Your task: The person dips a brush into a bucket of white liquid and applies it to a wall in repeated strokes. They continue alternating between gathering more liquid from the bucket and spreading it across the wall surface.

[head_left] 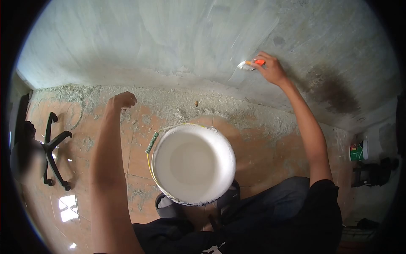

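My right hand (270,70) is closed round the orange handle of a paintbrush (246,65), whose white-coated end is against the grey wall (177,38). Pale, wet-looking streaks mark the wall to the left of the brush. Held out over the debris at the wall's foot, my left hand (123,100) has its fingers curled in, with nothing showing in them. Between my arms stands a white bucket (228,156) of off-white liquid, its rim smeared. Its wire handle with a green grip (151,143) hangs over to the left side.
Scraped flakes (169,106) lie along the wall's foot and over the tiled floor (144,163). A black wheeled chair base (51,148) stands at left. At right are a green and white tub (357,150) and dark items. A dark patch (332,89) stains the wall.
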The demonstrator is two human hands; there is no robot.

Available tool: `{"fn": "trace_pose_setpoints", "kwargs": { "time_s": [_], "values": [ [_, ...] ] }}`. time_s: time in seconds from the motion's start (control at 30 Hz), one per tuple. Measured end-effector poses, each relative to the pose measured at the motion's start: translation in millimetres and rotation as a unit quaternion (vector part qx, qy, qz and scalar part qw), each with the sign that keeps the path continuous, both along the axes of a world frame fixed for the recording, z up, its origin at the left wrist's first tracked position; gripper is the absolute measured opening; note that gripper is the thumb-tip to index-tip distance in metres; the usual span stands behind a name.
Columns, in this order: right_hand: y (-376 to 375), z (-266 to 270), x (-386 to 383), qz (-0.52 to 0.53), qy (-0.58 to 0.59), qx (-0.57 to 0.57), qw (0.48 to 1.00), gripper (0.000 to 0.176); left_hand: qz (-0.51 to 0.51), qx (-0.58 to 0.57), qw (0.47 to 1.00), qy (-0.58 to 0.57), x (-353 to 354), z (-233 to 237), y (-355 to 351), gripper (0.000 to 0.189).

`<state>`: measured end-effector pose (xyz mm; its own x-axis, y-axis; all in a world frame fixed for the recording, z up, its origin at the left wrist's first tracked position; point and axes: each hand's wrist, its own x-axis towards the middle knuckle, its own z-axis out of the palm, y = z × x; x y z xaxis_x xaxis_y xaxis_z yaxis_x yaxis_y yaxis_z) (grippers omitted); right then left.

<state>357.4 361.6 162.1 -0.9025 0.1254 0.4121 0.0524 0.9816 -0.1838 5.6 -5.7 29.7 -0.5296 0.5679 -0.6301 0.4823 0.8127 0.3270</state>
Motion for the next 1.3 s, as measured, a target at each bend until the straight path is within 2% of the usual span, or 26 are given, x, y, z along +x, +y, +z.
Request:
{"fn": "trace_pose_setpoints", "kwargs": {
  "time_s": [0.1, 0.17, 0.2, 0.27, 0.3, 0.37, 0.43, 0.53, 0.6, 0.63, 0.7, 0.83, 0.9, 0.97, 1.03, 1.13, 1.2, 1.3],
  "values": [
    [-6, 36, 8, 0.024, 0.047, 0.045, 0.998, 0.014, 0.004, 0.005, 1.000, 0.009, 7, 13, 5, 0.036],
    [-16, 58, 18, 0.009, 0.108, 0.158, 0.982, 0.014, -0.015, -0.002, 1.000, 0.022, 12, 19, 6, 0.035],
    [-24, 67, 20, 0.012, 0.109, 0.158, 0.981, 0.014, -0.012, -0.001, 1.000, 0.023, 12, 19, 4, 0.035],
    [-35, 80, 26, 0.063, 0.197, 0.318, 0.925, 0.016, -0.014, 0.002, 1.000, 0.022, 10, 15, 3, 0.035],
    [-36, 78, 27, 0.061, 0.197, 0.317, 0.926, 0.016, -0.015, 0.000, 1.000, 0.022, 9, 13, 3, 0.035],
    [-38, 70, 26, 0.077, 0.248, 0.451, 0.854, 0.022, -0.020, -0.011, 0.999, 0.031, 8, 11, 0, 0.034],
    [-32, 47, 23, 0.061, 0.238, 0.452, 0.858, 0.028, -0.031, -0.017, 0.999, 0.029, 5, 8, -2, 0.034],
    [-17, -2, 20, 0.043, 0.197, 0.466, 0.862, 0.026, -0.028, -0.020, 0.999, 0.023, -1, 0, -8, 0.033],
    [-17, -37, 23, 0.075, 0.123, 0.445, 0.884, 0.019, -0.016, -0.016, 1.000, 0.020, -3, -3, -10, 0.032],
    [-16, -55, 22, 0.074, 0.124, 0.445, 0.884, 0.019, -0.008, -0.017, 1.000, 0.021, -2, -2, -11, 0.030],
    [-16, -88, 22, 0.133, 0.069, 0.406, 0.902, 0.012, -0.004, -0.019, 1.000, 0.024, -3, -4, -14, 0.029],
    [-23, -127, 23, 0.147, 0.023, 0.364, 0.920, 0.008, 0.024, 0.002, 1.000, 0.003, -16, -23, -17, 0.027],
    [-21, -149, 22, 0.169, -0.022, 0.288, 0.942, 0.007, 0.022, 0.008, 1.000, -0.006, -20, -30, -14, 0.026],
    [-23, -161, 22, 0.169, -0.040, 0.255, 0.951, 0.007, 0.027, 0.017, 0.999, -0.020, -25, -40, -9, 0.026],
    [-28, -166, 21, 0.168, -0.078, 0.170, 0.968, 0.009, 0.029, 0.014, 0.999, -0.028, -29, -45, -3, 0.026],
    [-35, -174, 28, 0.166, -0.069, 0.181, 0.967, 0.010, 0.029, 0.029, 0.997, -0.071, -27, -45, 0, 0.027],
    [-30, -173, 29, 0.159, -0.071, 0.187, 0.967, 0.009, 0.011, 0.012, 1.000, -0.017, -20, -42, 6, 0.027],
    [-14, -157, 25, 0.129, -0.049, 0.194, 0.971, 0.008, 0.015, -0.002, 1.000, -0.010, -13, -35, 14, 0.027]
  ]
}}
